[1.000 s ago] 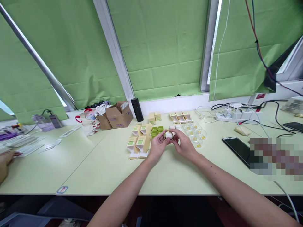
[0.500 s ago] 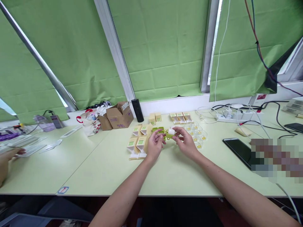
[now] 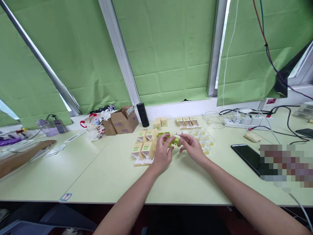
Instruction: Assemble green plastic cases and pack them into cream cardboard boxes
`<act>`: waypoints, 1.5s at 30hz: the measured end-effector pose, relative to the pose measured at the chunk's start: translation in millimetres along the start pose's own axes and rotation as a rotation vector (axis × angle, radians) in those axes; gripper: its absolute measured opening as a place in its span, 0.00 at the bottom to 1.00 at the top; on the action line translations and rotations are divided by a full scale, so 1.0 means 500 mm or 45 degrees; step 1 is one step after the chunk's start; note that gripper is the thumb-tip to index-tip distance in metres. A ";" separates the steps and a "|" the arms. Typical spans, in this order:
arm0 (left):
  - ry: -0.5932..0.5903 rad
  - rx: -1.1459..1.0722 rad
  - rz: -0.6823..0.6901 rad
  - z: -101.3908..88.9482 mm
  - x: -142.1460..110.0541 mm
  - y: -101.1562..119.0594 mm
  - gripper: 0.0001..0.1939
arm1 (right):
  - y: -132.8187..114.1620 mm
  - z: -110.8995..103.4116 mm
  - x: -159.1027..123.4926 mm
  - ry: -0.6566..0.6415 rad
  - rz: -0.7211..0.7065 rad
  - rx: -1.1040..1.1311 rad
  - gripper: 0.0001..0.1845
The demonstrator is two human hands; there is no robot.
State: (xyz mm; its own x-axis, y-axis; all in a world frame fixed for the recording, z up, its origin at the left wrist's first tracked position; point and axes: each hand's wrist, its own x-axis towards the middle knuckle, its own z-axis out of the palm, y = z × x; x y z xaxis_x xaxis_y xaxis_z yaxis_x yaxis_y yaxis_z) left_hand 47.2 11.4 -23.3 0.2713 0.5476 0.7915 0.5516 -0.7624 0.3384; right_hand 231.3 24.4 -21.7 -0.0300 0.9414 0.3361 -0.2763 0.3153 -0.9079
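Observation:
Between the fingertips of both hands is a small green case point(image 3: 175, 141), with a bit of white showing at its upper edge. My left hand point(image 3: 163, 152) grips its left side, closed. My right hand point(image 3: 193, 149) pinches the right side with thumb and fingers. Partly hidden behind my left fingers, more green point(image 3: 160, 134) shows on the table. To the left stand several small tan boxes point(image 3: 146, 148) with open flaps and green labels. Several clear plastic pieces with yellow centres point(image 3: 202, 137) lie right of my right hand.
Farther back are two tan boxes point(image 3: 160, 123), three opened boxes point(image 3: 187, 122), a black cylinder point(image 3: 142, 115) and a cardboard carton point(image 3: 124, 120). A phone point(image 3: 246, 158), power strip point(image 3: 246, 122) and cables lie at right. Another person's arm point(image 3: 26, 156) reaches in from the left.
The green case has turned in my fingers, so its white part shows less. My left hand has shifted slightly right. At far left, the other person's arm has reached further in.

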 end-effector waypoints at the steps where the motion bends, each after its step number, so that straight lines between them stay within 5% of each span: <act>1: -0.007 0.010 0.001 0.000 0.000 0.000 0.26 | -0.002 0.001 0.000 -0.003 0.011 -0.001 0.30; 13: -0.047 0.038 0.029 -0.002 -0.001 0.000 0.28 | -0.007 0.002 -0.006 -0.074 0.033 -0.166 0.31; 20: 0.058 -0.091 -0.162 0.005 0.002 -0.002 0.23 | -0.030 -0.025 -0.003 -0.010 -0.165 -0.508 0.22; 28: 0.176 -0.611 -0.668 0.015 0.023 -0.013 0.19 | -0.091 -0.094 0.008 0.188 -0.360 -1.102 0.11; 31: 0.154 -0.820 -0.815 0.019 0.032 -0.023 0.26 | -0.110 -0.126 -0.010 0.186 -0.358 -1.315 0.10; 39: 0.152 -0.932 -0.994 0.027 0.026 -0.044 0.34 | -0.093 -0.223 -0.084 0.084 -0.217 -1.705 0.14; 45: 0.215 -1.003 -1.055 0.028 0.025 -0.050 0.36 | -0.068 -0.255 -0.105 -0.015 -0.110 -1.726 0.16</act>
State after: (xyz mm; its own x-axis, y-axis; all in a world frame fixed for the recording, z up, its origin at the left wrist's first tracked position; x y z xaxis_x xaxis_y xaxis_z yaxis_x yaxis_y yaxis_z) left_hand 47.9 42.3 -29.1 -0.0857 0.9726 0.2162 -0.1500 -0.2271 0.9622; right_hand 364.9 -20.5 -40.6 -0.0706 0.9139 0.3998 0.8764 0.2482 -0.4127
